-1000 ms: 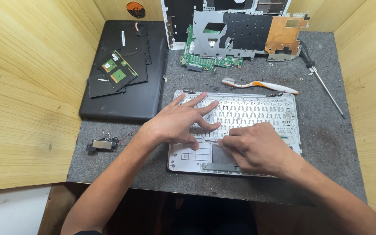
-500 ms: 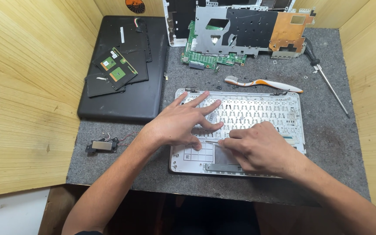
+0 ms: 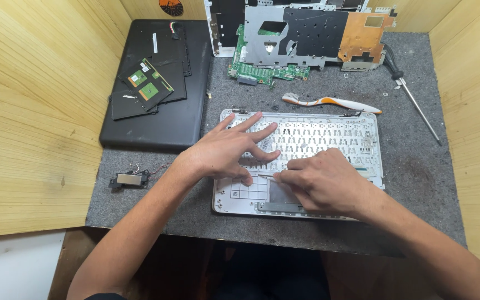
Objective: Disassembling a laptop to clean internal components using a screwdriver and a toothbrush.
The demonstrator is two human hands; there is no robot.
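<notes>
A white laptop top case (image 3: 362, 139) lies upside down on the grey mat, its keyboard grid facing up. My left hand (image 3: 226, 150) rests flat on its left half, fingers spread, pressing it down. My right hand (image 3: 320, 180) sits over the lower middle of the case, fingers pinched on a thin metal tool (image 3: 266, 175) whose tip points left, near my left fingertips. What lies under my right palm is hidden.
A black laptop base (image 3: 159, 119) with small green boards on it lies at the left. A circuit board with metal shield (image 3: 306, 39) is at the back. A toothbrush (image 3: 334, 103), a screwdriver (image 3: 412, 100) and a small speaker part (image 3: 130, 179) lie on the mat (image 3: 418, 183). Wooden walls enclose both sides.
Both hands stay on the white case; my right hand has shifted slightly and the thin tool now shows at its fingertips. The view has moved a little.
</notes>
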